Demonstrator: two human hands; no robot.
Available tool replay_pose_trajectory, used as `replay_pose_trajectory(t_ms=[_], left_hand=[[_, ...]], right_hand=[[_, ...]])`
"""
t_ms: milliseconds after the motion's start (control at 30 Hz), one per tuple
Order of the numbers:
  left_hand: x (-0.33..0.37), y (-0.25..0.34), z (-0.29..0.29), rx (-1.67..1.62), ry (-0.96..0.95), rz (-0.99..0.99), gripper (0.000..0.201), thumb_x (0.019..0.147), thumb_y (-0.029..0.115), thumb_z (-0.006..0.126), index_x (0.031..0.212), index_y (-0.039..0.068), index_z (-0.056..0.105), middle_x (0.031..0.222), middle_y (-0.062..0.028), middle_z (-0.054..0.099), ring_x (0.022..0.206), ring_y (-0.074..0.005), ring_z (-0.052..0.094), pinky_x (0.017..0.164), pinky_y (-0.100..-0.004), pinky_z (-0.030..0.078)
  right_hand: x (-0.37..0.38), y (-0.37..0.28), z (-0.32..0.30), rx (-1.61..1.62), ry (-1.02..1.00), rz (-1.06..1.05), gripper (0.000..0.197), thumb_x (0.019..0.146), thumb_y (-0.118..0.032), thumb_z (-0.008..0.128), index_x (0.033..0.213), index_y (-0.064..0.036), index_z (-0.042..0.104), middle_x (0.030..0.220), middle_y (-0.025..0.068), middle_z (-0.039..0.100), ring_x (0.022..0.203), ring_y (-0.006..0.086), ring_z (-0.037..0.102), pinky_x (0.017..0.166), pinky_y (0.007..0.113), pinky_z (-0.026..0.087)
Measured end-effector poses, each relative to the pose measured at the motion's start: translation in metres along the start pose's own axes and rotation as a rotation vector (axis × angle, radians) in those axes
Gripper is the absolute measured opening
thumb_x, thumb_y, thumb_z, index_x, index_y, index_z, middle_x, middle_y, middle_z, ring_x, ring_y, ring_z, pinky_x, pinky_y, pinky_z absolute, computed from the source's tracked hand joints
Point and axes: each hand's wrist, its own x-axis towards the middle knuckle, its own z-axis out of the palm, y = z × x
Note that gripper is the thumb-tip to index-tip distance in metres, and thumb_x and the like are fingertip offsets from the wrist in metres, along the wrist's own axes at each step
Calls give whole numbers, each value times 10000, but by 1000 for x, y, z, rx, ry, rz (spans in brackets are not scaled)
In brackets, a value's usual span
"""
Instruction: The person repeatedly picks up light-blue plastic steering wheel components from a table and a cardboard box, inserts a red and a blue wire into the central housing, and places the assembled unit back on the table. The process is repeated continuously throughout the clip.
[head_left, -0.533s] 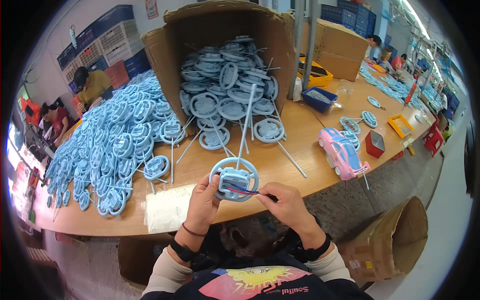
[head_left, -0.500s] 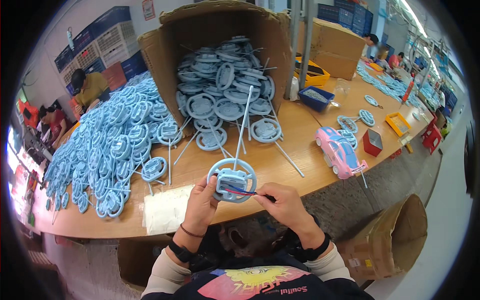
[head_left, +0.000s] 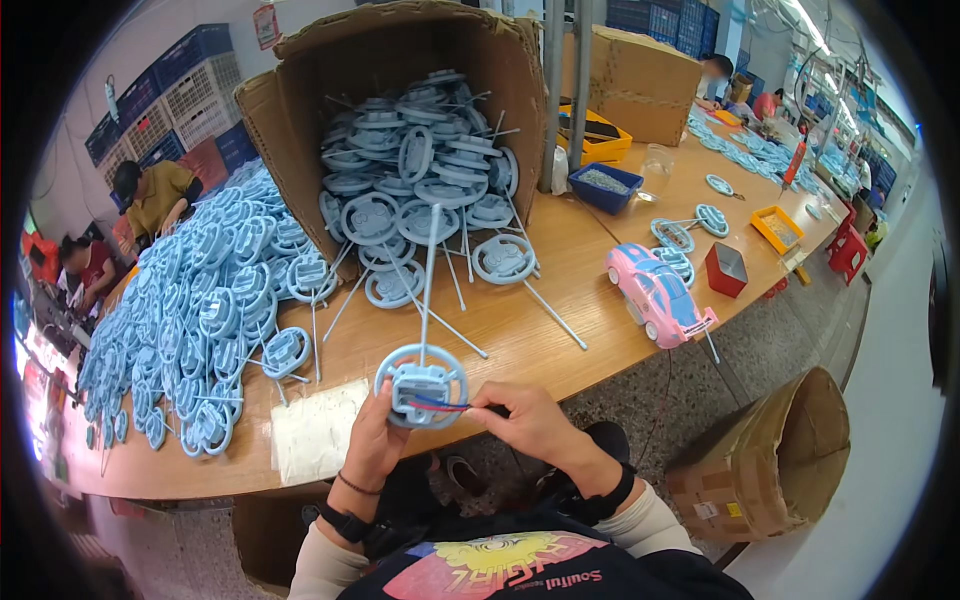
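A light blue toy steering wheel (head_left: 424, 382) with a long thin rod sits above the table's front edge, its open back housing facing me. My left hand (head_left: 377, 432) grips its left rim, thumb at the front. Red and blue wires (head_left: 440, 405) run from the housing toward the right. My right hand (head_left: 532, 422) pinches them between thumb and fingers, with a dark end showing at the fingers. Exactly what that dark end is, I cannot make out. Left of my left hand lies a whitish sheet (head_left: 318, 430) on the table.
A big heap of blue toy wheels (head_left: 215, 290) covers the left side. A cardboard box (head_left: 285, 150) of more wheels lies behind. To the right are a pink toy car (head_left: 658, 295), a red tin (head_left: 726, 271), a blue bin (head_left: 606, 190) and a yellow tray (head_left: 777, 230). A carton (head_left: 760, 460) stands on the floor.
My view has shifted, so the scene sits further left in the picture. Both hands still hold the toy steering wheel and its wires, with the rod now more upright.
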Motion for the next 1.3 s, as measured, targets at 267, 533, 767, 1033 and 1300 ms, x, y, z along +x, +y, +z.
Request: replay_pose_trajectory(t_ms=[267, 533, 767, 1033, 1300], left_hand=[[36, 160, -72, 19, 258, 656, 494, 975, 397, 340, 1325, 50, 374, 1271, -139, 502, 1145, -256, 520, 996, -418, 417], [200, 86, 28, 1507, -94, 541, 446, 761, 252, 699, 1131, 37, 576, 1030, -144, 623, 1007, -295, 595, 896, -351, 450], [241, -38, 49, 2096, -495, 1317, 273, 770, 126, 499, 979, -36, 568, 1144, -179, 538, 1267, -327, 356, 1071, -438, 247], [151, 27, 74, 1416, -212, 280, 239, 884, 224, 541, 957, 1, 585, 837, -105, 632, 757, -236, 632, 648, -351, 518], [72, 26, 23, 726, -126, -51, 252, 934, 218, 523, 1041, -2, 584, 849, -33, 620, 721, -106, 619, 655, -252, 543]], right_hand=[[-9, 19, -11, 171, 58, 98, 118, 822, -119, 650, 853, -10, 614, 692, 43, 604, 630, 93, 534, 586, 246, 423], [-19, 27, -29, 225, 175, 195, 116, 825, -106, 656, 848, 2, 620, 677, -3, 572, 631, 50, 490, 578, 216, 401], [-31, 32, -42, 204, 242, 185, 116, 824, -103, 659, 837, 3, 615, 690, -6, 580, 644, 54, 501, 597, 213, 411], [-27, 34, -53, -5, 418, 166, 118, 821, -114, 656, 827, -5, 611, 669, 44, 598, 625, 98, 547, 590, 242, 431], [-1, 13, -39, -199, 195, 124, 127, 788, -130, 663, 793, -16, 606, 651, 106, 592, 571, 199, 552, 537, 302, 417]])
